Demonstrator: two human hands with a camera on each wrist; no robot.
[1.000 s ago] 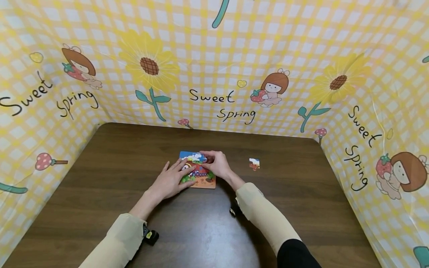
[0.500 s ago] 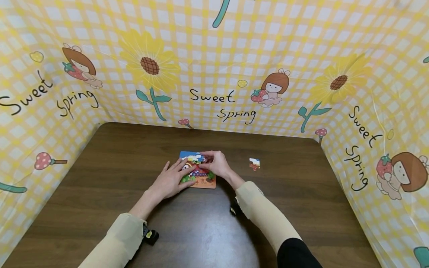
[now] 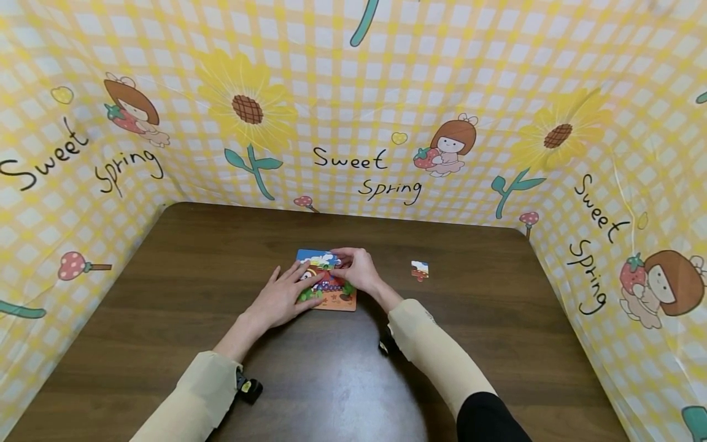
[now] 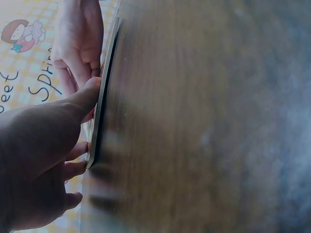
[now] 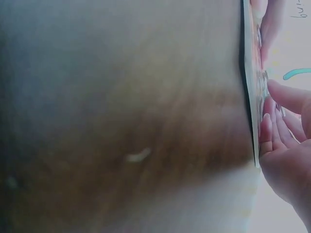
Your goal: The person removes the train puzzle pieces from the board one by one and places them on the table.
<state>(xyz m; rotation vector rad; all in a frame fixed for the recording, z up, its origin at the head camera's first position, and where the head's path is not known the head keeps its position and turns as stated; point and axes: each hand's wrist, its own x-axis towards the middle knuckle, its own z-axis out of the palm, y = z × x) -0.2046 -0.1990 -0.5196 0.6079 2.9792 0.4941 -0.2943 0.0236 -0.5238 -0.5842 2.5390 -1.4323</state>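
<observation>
A colourful jigsaw puzzle (image 3: 338,301) in a flat, thin board lies on the dark table. Blue sky, a red vehicle-like picture and orange ground show between the hands. My left hand (image 3: 280,298) rests on the puzzle's left side with fingers spread. My right hand (image 3: 361,273) is over the upper right corner and pinches a puzzle piece (image 5: 280,109), mostly hidden by the fingers. From the side, the left wrist view shows the left thumb lying along the board's edge (image 4: 108,73).
One loose puzzle piece (image 3: 420,270), white, blue and brown, lies on the table to the right of the board. A yellow checked cloth (image 3: 353,92) printed with flowers walls in the back and both sides of the brown wooden table (image 3: 221,245).
The right fingers shift slightly at the puzzle's upper right, with the piece between them. The left hand and the loose piece on the table stay where they were.
</observation>
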